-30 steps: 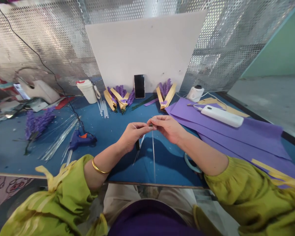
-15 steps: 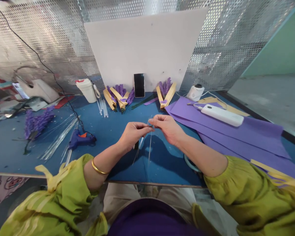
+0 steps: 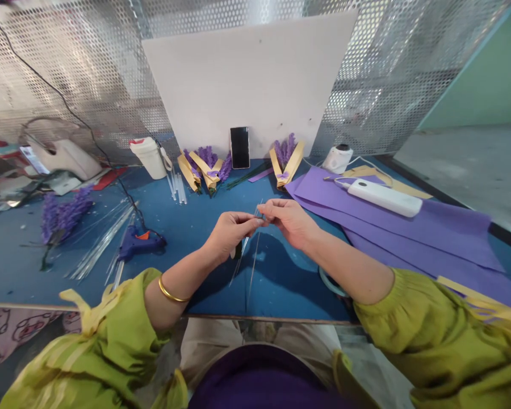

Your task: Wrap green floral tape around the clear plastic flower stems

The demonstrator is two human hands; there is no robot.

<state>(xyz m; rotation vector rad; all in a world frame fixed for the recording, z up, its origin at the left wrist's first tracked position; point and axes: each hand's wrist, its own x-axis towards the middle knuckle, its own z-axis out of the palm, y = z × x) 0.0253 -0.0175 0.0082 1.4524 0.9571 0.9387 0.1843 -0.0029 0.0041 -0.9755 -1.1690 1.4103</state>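
Over the middle of the blue table point(image 3: 187, 216), my left hand point(image 3: 227, 233) and my right hand point(image 3: 290, 222) meet fingertip to fingertip. Both pinch thin clear sticks point(image 3: 252, 266) that hang down towards me from the fingers. A small dark piece shows under my left hand; I cannot make out what it is. A gold bangle point(image 3: 170, 292) sits on my left wrist.
A blue glue gun point(image 3: 141, 242), a bundle of clear sticks point(image 3: 100, 244) and purple flower sprigs point(image 3: 63, 213) lie at left. Purple sheets point(image 3: 409, 227) with a white power bank point(image 3: 385, 197) lie at right. A phone point(image 3: 239, 147), wrapped purple bouquets point(image 3: 204, 167) and a white cup point(image 3: 149, 157) stand at the back.
The hanging stick in my right hand has swung its lower end leftward, closer to the other one. Both hands stay together at the same spot.
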